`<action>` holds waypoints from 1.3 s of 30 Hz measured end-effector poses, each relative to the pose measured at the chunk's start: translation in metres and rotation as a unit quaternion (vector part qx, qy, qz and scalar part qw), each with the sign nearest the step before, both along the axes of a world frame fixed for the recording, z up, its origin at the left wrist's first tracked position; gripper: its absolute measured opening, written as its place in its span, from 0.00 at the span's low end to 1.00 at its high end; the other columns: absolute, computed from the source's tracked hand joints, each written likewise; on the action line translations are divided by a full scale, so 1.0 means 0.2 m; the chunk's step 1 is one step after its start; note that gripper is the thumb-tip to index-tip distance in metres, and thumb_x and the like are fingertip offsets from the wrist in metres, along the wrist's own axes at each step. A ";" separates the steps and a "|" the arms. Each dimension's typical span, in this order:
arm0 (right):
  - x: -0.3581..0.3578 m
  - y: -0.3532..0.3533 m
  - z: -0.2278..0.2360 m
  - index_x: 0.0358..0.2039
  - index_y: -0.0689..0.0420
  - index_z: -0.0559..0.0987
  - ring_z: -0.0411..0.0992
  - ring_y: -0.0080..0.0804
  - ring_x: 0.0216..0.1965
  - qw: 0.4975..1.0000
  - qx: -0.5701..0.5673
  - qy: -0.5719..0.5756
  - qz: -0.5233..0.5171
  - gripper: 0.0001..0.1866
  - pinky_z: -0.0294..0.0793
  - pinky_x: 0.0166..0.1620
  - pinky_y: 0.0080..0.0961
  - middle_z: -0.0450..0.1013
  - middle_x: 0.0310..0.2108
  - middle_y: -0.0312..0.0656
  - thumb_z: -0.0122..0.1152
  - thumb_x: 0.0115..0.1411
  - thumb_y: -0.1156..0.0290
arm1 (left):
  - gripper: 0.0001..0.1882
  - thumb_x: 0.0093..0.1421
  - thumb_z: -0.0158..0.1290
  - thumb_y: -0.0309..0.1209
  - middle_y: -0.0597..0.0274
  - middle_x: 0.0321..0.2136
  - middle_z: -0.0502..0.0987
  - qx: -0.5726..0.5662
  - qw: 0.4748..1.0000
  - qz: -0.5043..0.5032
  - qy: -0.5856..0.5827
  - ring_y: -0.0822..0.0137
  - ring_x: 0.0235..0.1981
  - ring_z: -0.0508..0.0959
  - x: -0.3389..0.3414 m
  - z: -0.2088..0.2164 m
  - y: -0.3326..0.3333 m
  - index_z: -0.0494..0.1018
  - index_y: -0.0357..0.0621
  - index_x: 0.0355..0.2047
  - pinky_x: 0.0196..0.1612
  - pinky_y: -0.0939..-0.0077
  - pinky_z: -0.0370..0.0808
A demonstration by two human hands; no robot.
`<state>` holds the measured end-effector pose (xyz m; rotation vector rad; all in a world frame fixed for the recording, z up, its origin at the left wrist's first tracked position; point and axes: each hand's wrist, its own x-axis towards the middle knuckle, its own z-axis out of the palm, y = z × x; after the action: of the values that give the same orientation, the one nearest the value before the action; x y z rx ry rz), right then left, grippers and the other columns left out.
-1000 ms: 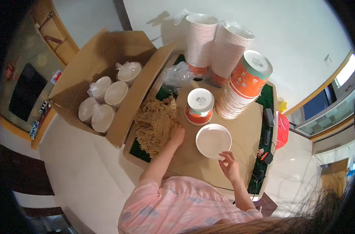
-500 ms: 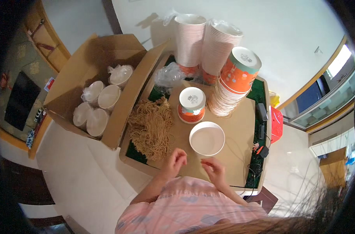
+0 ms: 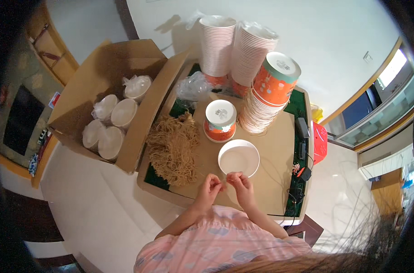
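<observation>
My left hand and my right hand are close together at the near edge of a white paper bowl, which stands mouth up. Both are pinched, thumb against fingers. Whatever lies between the fingertips is too small to make out. Just behind the bowl, an orange paper bowl with a white base stands upside down. A loose heap of tan twine lies to the left of my hands. At the back right rises a stack of upturned orange bowls, with pale rims showing at its lower part.
Two tall bowl stacks, a left one and a right one, stand against the wall beside crumpled plastic. An open carton at left holds several wrapped bowl stacks. Black adapters and cables line the table's right edge, near a red basket.
My hands have come together, the right moving left and slightly up to meet the left before the bowl. The whole view has shifted a little; the bowls and twine stay in place.
</observation>
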<state>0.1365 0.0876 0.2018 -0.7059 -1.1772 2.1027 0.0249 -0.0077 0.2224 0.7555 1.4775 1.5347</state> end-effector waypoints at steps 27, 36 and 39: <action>0.35 0.25 0.30 0.23 0.65 0.73 0.68 0.29 0.23 0.986 0.005 0.023 0.165 0.03 0.68 0.25 0.21 0.70 0.25 0.44 0.56 0.52 0.79 | 0.17 0.45 0.49 0.20 0.50 0.46 0.68 0.014 0.768 -0.127 0.628 0.54 0.52 0.64 -0.17 -0.13 0.27 0.71 0.40 0.38 0.56 0.60 0.58; 0.50 0.27 0.32 0.15 0.65 0.70 0.65 0.36 0.11 0.863 -0.003 0.424 0.274 0.10 0.67 0.11 0.28 0.67 0.13 0.50 0.56 0.51 0.76 | 0.14 0.49 0.48 0.25 0.53 0.30 0.77 -0.030 0.948 -0.119 0.294 0.59 0.34 0.77 -0.19 -0.06 0.38 0.73 0.41 0.38 0.42 0.67 0.71; 0.40 0.28 0.29 0.21 0.65 0.74 0.70 0.28 0.20 0.975 0.188 0.025 0.114 0.07 0.70 0.23 0.22 0.70 0.17 0.43 0.56 0.53 0.76 | 0.13 0.48 0.50 0.27 0.52 0.29 0.77 0.000 0.962 -0.104 0.252 0.59 0.29 0.77 -0.24 -0.17 0.39 0.73 0.38 0.36 0.33 0.71 0.73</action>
<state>0.2162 0.1428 0.2596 -0.3556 -1.6335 1.9764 -0.0222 0.0708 0.1893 1.3295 1.6907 1.2330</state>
